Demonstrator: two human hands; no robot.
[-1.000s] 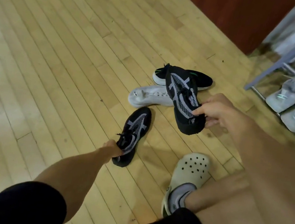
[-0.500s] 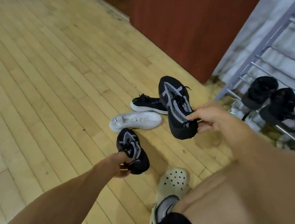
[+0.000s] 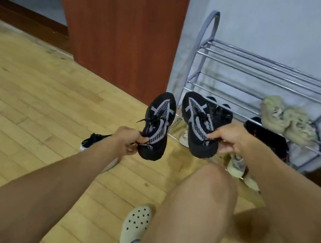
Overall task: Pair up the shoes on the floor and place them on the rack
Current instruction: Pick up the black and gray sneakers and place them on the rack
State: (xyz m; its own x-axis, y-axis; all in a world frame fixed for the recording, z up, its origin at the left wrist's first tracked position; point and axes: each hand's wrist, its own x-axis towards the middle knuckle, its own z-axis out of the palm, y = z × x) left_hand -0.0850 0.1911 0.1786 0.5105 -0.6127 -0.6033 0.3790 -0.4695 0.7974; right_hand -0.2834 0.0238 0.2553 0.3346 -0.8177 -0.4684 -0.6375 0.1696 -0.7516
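Held aloft by the heels: left shoe (image 3: 157, 126) in left hand (image 3: 125, 142), right shoe (image 3: 197, 125) in right hand (image 3: 230, 138), fingers closed, toes pointing away toward rack (image 3: 270, 76).

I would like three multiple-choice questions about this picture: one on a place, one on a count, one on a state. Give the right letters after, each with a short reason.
1. Where does the pale beige pair of sneakers sit?
A. on a shelf of the grey metal shoe rack
B. on the wooden floor
C. in the left hand

2. How many black knit sneakers with grey stripes are held up?
A. one
B. two
C. three

3. What is the state of the top shelf of the rack?
A. full
B. bare
C. holding one shoe

Answers:
1 A, they rest on the bars at the rack's right end.
2 B, the left hand holds the left black sneaker and the right hand holds the right black sneaker.
3 B, only bare bars show.
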